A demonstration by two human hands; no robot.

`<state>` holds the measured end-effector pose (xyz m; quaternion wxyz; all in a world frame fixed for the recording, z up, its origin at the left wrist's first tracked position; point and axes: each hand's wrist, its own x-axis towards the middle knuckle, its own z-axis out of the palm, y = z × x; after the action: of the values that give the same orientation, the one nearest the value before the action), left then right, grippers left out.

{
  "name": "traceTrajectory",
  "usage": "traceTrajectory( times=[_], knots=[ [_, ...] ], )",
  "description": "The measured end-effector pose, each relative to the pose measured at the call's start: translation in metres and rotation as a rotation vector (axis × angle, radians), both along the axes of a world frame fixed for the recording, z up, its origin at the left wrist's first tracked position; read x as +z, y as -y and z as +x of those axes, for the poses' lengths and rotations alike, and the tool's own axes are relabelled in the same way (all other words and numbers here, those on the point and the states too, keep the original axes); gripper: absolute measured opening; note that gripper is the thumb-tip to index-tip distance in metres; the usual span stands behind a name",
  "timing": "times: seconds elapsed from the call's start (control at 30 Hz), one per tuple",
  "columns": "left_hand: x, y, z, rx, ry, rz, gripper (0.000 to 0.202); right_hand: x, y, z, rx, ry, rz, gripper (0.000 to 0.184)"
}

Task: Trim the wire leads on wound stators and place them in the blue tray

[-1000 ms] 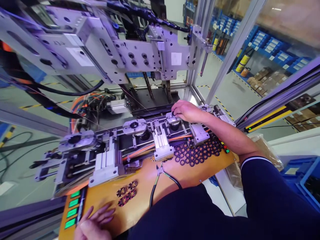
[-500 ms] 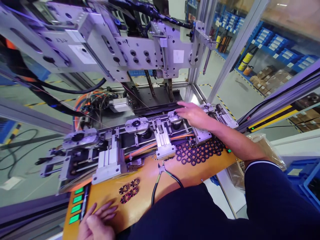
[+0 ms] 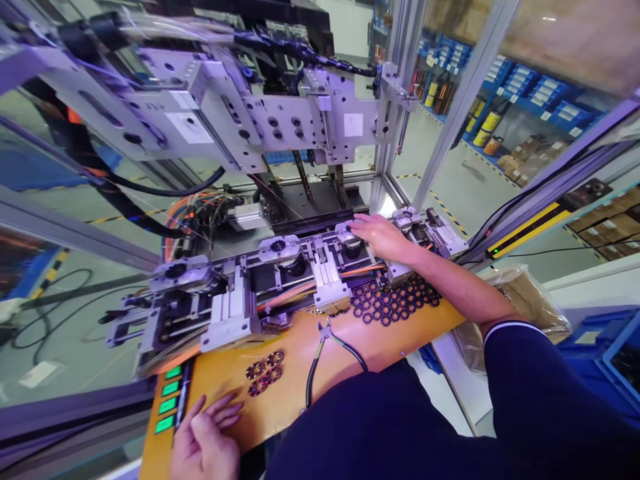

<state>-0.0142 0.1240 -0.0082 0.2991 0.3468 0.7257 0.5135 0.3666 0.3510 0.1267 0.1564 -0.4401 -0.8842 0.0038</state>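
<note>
My right hand (image 3: 379,235) reaches forward over a round metal fixture (image 3: 347,235) on the machine's rail, fingers stretched out flat and touching its top. My left hand (image 3: 207,440) lies flat on the near left of the orange work board (image 3: 290,393), fingers spread, beside a column of green lit buttons (image 3: 169,399). A few small dark ring-shaped parts (image 3: 264,373) lie just beyond its fingertips. Several more of these rings (image 3: 387,301) are spread under my right forearm.
Black-handled cutters (image 3: 325,347) lie mid-board. Two more round fixtures (image 3: 279,248) (image 3: 181,273) sit along the rail to the left. A large metal head (image 3: 280,120) with cables hangs above. A plastic bag (image 3: 525,300) and blue bins (image 3: 600,347) are at right.
My right hand opened from a curled grip on the fixture to flat fingers on top of it. The view shifted slightly; my left hand stayed flat on the board.
</note>
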Motion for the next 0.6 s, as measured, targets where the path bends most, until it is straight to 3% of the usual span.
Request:
traceTrajectory(
  times=[0.1, 0.23, 0.33, 0.4, 0.5, 0.6],
  knots=[
    [0.002, 0.003, 0.002, 0.004, 0.001, -0.006, 0.05, 0.008, 0.022, 0.001, -0.034, -0.065, 0.045, 0.04],
    [0.005, 0.014, 0.005, 0.013, 0.009, -0.034, 0.053, 0.002, 0.094, 0.003, -0.101, -0.27, 0.147, 0.036],
    [0.015, 0.023, 0.008, 0.018, 0.001, -0.051, 0.055, -0.029, 0.154, 0.005, -0.098, -0.303, 0.112, 0.023],
    [0.03, 0.026, 0.013, 0.028, -0.028, -0.046, 0.055, -0.057, 0.182, 0.007, -0.108, -0.272, 0.06, 0.015],
    [0.059, 0.022, 0.023, 0.042, -0.07, -0.031, 0.052, -0.089, 0.204, 0.009, -0.152, -0.23, -0.002, 0.011],
    [0.083, 0.014, 0.034, 0.002, -0.077, -0.045, 0.049, -0.102, 0.208, 0.004, -0.176, -0.201, -0.048, 0.012]
  ],
)
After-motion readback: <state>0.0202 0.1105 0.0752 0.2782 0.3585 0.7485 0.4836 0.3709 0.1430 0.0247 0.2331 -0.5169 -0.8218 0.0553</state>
